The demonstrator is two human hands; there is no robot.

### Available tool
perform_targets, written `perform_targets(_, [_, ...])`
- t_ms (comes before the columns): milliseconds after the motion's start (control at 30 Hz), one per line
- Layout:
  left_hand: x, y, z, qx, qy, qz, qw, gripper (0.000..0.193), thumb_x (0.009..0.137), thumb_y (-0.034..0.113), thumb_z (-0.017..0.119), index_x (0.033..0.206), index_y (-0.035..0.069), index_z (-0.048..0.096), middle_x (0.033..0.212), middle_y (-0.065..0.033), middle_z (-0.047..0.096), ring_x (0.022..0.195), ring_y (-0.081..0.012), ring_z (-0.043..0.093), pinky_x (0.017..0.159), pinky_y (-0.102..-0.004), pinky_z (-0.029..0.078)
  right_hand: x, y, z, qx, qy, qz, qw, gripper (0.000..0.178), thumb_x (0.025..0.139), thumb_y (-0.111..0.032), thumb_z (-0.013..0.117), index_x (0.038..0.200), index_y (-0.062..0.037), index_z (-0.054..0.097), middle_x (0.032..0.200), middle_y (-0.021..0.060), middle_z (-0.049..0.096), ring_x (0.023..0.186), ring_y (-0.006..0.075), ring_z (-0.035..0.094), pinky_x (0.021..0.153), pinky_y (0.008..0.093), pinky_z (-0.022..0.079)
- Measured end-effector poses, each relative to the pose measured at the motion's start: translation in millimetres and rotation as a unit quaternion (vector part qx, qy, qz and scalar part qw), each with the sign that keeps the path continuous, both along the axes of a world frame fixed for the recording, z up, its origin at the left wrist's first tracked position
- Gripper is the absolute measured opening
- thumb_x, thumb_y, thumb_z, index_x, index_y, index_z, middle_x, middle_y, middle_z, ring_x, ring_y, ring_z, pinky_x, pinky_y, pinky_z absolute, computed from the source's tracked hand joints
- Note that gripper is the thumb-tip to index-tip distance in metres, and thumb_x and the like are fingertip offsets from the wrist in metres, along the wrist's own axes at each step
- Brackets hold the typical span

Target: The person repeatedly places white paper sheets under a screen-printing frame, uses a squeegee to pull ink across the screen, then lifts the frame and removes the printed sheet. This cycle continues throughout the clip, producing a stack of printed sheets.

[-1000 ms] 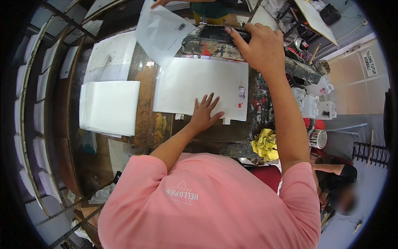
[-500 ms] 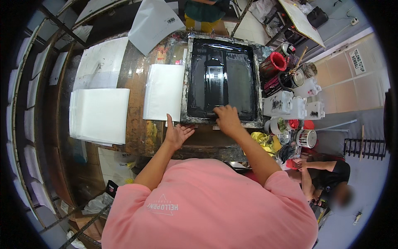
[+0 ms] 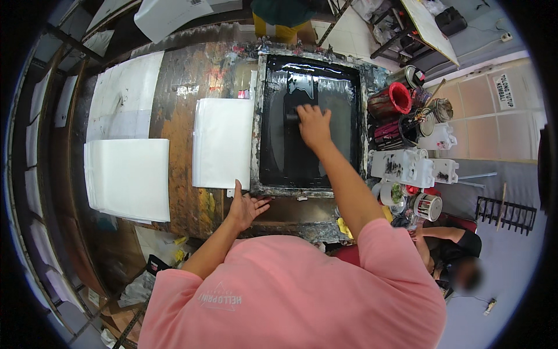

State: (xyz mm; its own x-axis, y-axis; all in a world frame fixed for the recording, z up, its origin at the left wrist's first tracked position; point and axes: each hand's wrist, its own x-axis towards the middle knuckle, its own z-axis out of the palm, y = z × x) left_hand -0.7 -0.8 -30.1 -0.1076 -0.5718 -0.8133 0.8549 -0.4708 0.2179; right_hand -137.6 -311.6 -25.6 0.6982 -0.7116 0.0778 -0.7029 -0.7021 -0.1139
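Note:
A screen-printing frame (image 3: 254, 145) lies on the worktable, its mesh smeared with wet black ink (image 3: 299, 87) that pools toward the far end. My right hand (image 3: 315, 127) is over the middle of the mesh, fingers closed on a dark squeegee (image 3: 292, 115) that barely stands out from the ink. Palm up and fingers spread, my left hand (image 3: 247, 208) rests at the near left corner of the frame. It is empty, close to the lower edge of a white paper stack (image 3: 222, 142) beside the frame.
Another white paper stack (image 3: 127, 180) sits farther left, below a stained white sheet (image 3: 125, 96). Ink cans, including a red-rimmed one (image 3: 390, 100), and white jugs (image 3: 401, 166) crowd the right side. One person (image 3: 285, 17) stands across the table; another (image 3: 450, 250) is at lower right.
My right hand has moved away from me, from the near end of the mesh to its middle. Ink now gathers farther up. The large white sheet at the far side has shifted left.

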Motion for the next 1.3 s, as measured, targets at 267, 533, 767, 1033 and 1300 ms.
perform_targets(267, [-4.6,4.5,20.3,-0.053,-0.037,-0.013,0.998,0.119,0.095,0.092,0.035,0.165,-0.003,0.017,0.152,-0.0255,0.053,0.138,-0.0373,0.058,0.117,-0.0499,0.045,-22.8,11.8,25.0,0.076,0.094,0.029,0.992,0.041,0.094,-0.016,0.066,0.135,-0.0148,0.062,0.128,0.0104,0.068,0.123,0.0330,0.063,0.108,0.0668,0.041])
perform_targets(533, [-5.8,8.6,98.2,-0.213,-0.137,0.008,0.967,0.108,0.099,0.088,0.026,0.156,-0.004,0.036,0.147,-0.0240,0.061,0.138,-0.0350,0.058,0.119,-0.0469,0.042,-80.7,148.8,157.9,0.029,-0.019,0.008,0.999,0.059,0.090,-0.054,0.075,0.121,-0.0056,0.063,0.113,0.0146,0.061,0.107,0.0357,0.060,0.090,0.0514,0.045])
perform_targets(767, [25.0,-55.7,149.8,-0.415,-0.380,-0.044,0.825,0.087,0.109,0.073,0.028,0.164,0.006,0.038,0.166,-0.0279,0.039,0.157,-0.0377,0.036,0.128,-0.0517,0.030,-35.7,61.5,262.5,-0.182,-0.170,-0.004,0.968,0.058,0.092,-0.063,0.069,0.095,-0.0058,0.075,0.090,0.0109,0.067,0.092,0.0306,0.062,0.089,0.0490,0.037])
perform_targets(1033, [31.5,34.4,6.6,0.052,-0.816,-0.437,0.376,0.105,0.097,0.083,0.043,0.171,0.011,0.026,0.174,-0.0348,0.012,0.164,-0.0487,-0.003,0.120,-0.0774,-0.012,-20.1,23.9,293.1,-0.187,-0.193,-0.012,0.963,0.065,0.094,-0.066,0.065,0.094,-0.0024,0.080,0.086,0.0128,0.072,0.083,0.0299,0.068,0.083,0.0464,0.040])
perform_targets(1300, [28.3,41.7,-13.0,0.031,-0.794,-0.416,0.441,0.119,0.089,0.093,0.043,0.173,0.011,0.019,0.177,-0.0297,0.009,0.165,-0.0461,-0.001,0.122,-0.0758,-0.010,-14.2,19.5,306.0,-0.162,-0.186,-0.021,0.969,0.063,0.096,-0.066,0.064,0.095,-0.0049,0.080,0.085,0.0118,0.072,0.084,0.0307,0.069,0.084,0.0455,0.041])
